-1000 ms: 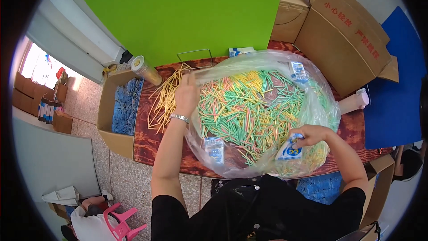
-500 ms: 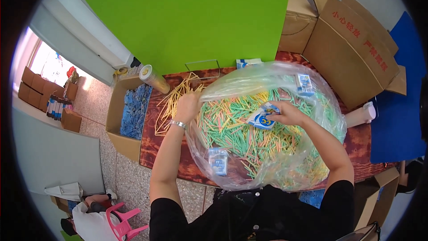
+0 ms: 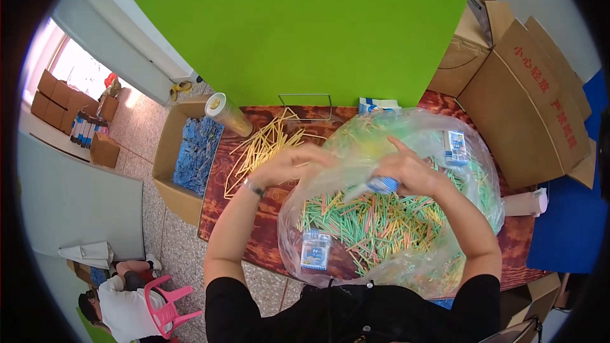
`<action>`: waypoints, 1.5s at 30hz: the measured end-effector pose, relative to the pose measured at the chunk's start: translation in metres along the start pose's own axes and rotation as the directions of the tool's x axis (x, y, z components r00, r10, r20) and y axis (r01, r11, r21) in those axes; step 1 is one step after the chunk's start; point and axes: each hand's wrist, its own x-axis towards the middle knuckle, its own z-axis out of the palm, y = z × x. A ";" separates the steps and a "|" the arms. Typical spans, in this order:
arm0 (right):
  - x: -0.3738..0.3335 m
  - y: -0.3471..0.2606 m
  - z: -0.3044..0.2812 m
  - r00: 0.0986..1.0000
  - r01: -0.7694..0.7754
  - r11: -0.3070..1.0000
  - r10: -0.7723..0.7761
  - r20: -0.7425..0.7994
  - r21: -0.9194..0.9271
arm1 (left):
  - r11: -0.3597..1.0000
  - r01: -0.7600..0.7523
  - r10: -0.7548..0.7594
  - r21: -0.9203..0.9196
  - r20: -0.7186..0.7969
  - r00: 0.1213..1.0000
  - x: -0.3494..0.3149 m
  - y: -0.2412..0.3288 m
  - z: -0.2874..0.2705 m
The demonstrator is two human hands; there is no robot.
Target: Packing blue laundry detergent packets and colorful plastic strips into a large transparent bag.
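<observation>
A large clear plastic bag (image 3: 289, 216) lies spread on the table, full of thin green, pink and yellow sticks (image 3: 356, 225). My right hand (image 3: 412, 173) is over the bag, index finger raised, its other fingers closed on a small blue-and-white packet (image 3: 384, 185), which is partly covered by the hand and blurred. At the bag's far left edge is my left hand (image 3: 293, 164), its fingers pointing right and smeared by motion; whether it pinches the film is unclear. Similar packets rest on the bag: one packet (image 3: 316, 249) near left, another packet (image 3: 455, 147) far right.
Loose yellow sticks (image 3: 270, 143) lie left of the bag, beside a clear cylinder (image 3: 227, 114) and a wire stand (image 3: 305, 96). A carton of blue pieces (image 3: 184, 200) adjoins the table's left end. A green board (image 3: 286, 32) stands behind; a large carton (image 3: 518, 114) and pale bottle (image 3: 526, 203) are right.
My left hand has come off its grip at the bag's rim and moved right. My right hand still has the packet and has turned, index finger now up. The view has shifted slightly.
</observation>
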 end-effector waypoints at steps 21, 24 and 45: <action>-0.074 -0.029 -0.056 0.978 0.085 0.989 -0.060 -0.202 0.118 | 0.998 0.007 -0.005 -0.063 0.022 1.000 0.147 -0.124 0.116; -0.088 -0.033 -0.063 0.978 0.048 0.993 -0.025 -0.208 0.105 | 0.995 -0.056 0.062 -0.085 0.073 0.995 0.162 -0.115 0.140; -0.107 -0.019 -0.073 0.904 -0.238 0.961 0.168 -0.393 -0.138 | 0.895 0.158 -0.199 -0.418 -0.058 0.978 0.090 -0.130 0.118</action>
